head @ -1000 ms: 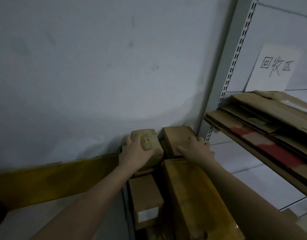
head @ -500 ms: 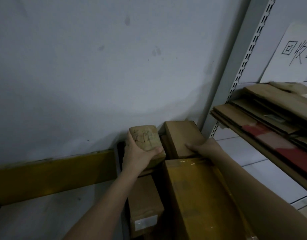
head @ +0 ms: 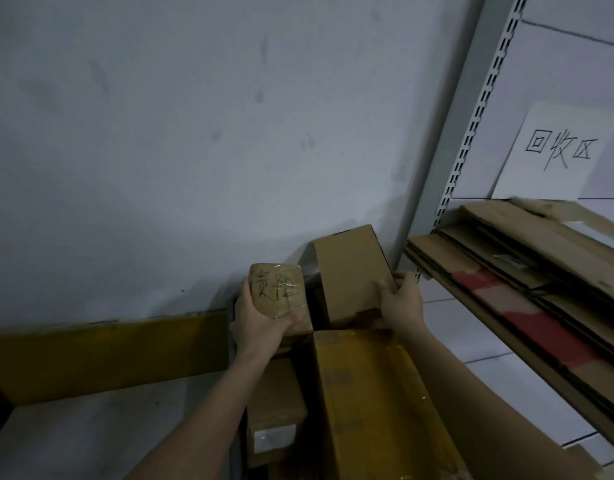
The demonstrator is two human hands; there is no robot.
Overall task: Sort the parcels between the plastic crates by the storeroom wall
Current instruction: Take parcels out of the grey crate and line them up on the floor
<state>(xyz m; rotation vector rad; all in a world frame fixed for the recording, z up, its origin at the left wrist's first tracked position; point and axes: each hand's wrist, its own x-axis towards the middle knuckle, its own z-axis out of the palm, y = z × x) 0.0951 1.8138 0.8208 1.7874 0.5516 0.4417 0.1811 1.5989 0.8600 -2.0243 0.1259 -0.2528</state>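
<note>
Brown cardboard everywhere here. Main change vs. half a sec ago: the plain box (head: 350, 275) at the back, which lay flat beside the wall, is now tipped up on end and lifted, with the right hand (head: 399, 303) clamped on its lower right corner, thumb across the front face. The taped parcel (head: 277, 292) has also come up a bit higher; the left hand (head: 257, 323) grips it from below and the side, thumb hooked over its near edge. So both hands are now grasping a parcel each, and both parcels look clear of the pile. My read: the pick-up is done and the next part is carrying them over to whichever crate they belong in; no crate shows clearly in this view, only a dark gap under the parcels.

Looks of the items: the taped parcel is small, blocky, wrapped in shiny clear tape w/ black handwritten characters on the face turned to the camera. The plain box is taller, narrow, clean kraft card, dark seam along its right edge.

Below them: a long yellowish box (head: 367, 403) under glossy wrap, and a smaller box w/ a white label (head: 274, 434) to its left. Flattened cardboard (head: 527, 271) is stacked on the shelf at right, paper sign (head: 562, 150) above it on the wall.
</note>
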